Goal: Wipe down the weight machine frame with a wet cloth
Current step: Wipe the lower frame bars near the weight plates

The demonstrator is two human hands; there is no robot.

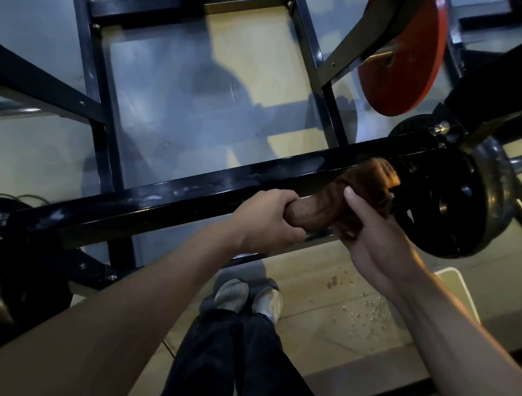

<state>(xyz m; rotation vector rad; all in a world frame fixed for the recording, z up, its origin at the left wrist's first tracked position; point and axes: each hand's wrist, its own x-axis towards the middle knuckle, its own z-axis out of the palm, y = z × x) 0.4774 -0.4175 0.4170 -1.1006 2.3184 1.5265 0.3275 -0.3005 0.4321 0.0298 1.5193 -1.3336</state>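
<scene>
Head view, looking steeply down past two bare forearms onto a black weight machine frame (192,190), its square beam running from lower left to upper right across the middle. Brown cloth (314,212) twisted into a thick roll just in front of that beam, stretched between both hands, its far end bunched and blurred against the beam near the right side. Left hand (267,220) clenched around the left end of the roll, fingers wrapped over it and knuckles up. Right hand (371,236) gripping the other end from below, thumb extended upward along the cloth, remaining fingers curled underneath and mostly hidden. Hands close together, separated only by the short twisted stretch of cloth. Pale streaks and smears along the top of the beam to the left of the hands. Black weight plate (481,207) mounted on a chrome sleeve at the right end of the beam, just beside the right hand. Red weight plate (415,54) hanging farther back at upper right, behind an angled black strut. More black crossbars forming a grid over a grey and tan floor (324,295) beyond. Water droplets (366,307) scattered on the floor beneath the right forearm. Grey shoes (248,297) and dark trouser legs directly below, between the arms
</scene>
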